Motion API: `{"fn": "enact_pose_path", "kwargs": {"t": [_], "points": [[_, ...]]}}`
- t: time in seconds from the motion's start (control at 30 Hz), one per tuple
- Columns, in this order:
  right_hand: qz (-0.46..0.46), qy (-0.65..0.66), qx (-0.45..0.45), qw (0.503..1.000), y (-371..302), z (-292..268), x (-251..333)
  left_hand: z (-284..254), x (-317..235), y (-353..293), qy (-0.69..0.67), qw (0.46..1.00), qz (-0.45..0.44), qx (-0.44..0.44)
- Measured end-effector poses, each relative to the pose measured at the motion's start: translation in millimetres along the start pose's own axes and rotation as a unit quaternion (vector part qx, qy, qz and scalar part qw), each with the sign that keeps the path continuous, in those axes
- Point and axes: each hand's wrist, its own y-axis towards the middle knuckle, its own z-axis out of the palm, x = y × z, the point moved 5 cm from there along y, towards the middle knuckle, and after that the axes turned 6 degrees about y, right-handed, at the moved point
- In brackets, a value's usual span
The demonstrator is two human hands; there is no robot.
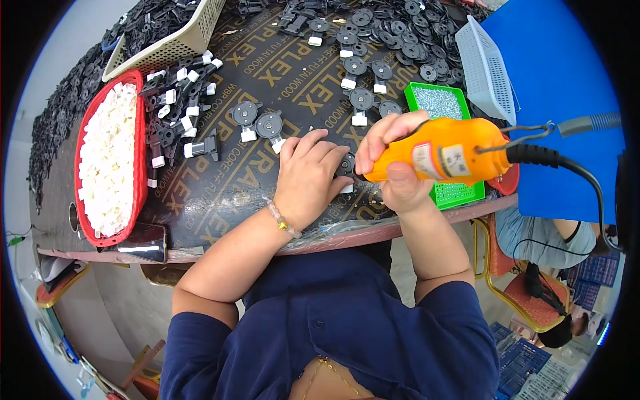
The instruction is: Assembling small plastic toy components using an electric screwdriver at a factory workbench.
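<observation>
My right hand (395,160) is wrapped round an orange electric screwdriver (447,152) with a black cable. Its tip points left and down at a small black round plastic part (346,165) on the table; the exact contact is hidden by my fingers. My left hand (308,175), wearing a bead bracelet, steadies that part against the table with thumb and fingers. A white end piece shows under the thumb. Just beyond my left hand lie two black round parts with white ends, one being this wheel-shaped part (269,125). More such parts (361,100) stand farther off.
At left are a red basket (141,160) of white pieces, loose black parts with white ends (189,110), a phone (148,243) and a beige basket (180,53). On the right, a green tray (412,100) holds small screws beside a pale basket (490,73). Black discs (400,40) pile up beyond.
</observation>
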Motion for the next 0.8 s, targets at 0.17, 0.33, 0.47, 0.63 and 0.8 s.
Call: {"fn": "enact_pose_path", "kwargs": {"t": [0.17,0.33,0.47,0.63,0.8], "points": [[-0.068,0.050,-0.065,0.994,-3,-45,32,-16,21,5,0.125,0.991,-0.056,-0.003],[-0.143,-0.091,-0.142,0.975,-2,-130,95,-46,1,31,0.092,0.995,-0.022,-0.017],[-0.135,-0.133,-0.216,0.958,-3,-177,102,-12,-39,51,0.006,0.995,0.093,0.017],[-0.117,-0.163,-0.241,0.950,-14,-195,91,32,-58,65,-0.005,0.991,0.129,0.029],[-0.127,-0.163,-0.235,0.950,-19,-201,84,40,-56,54,0.006,0.990,0.121,0.067]]}}
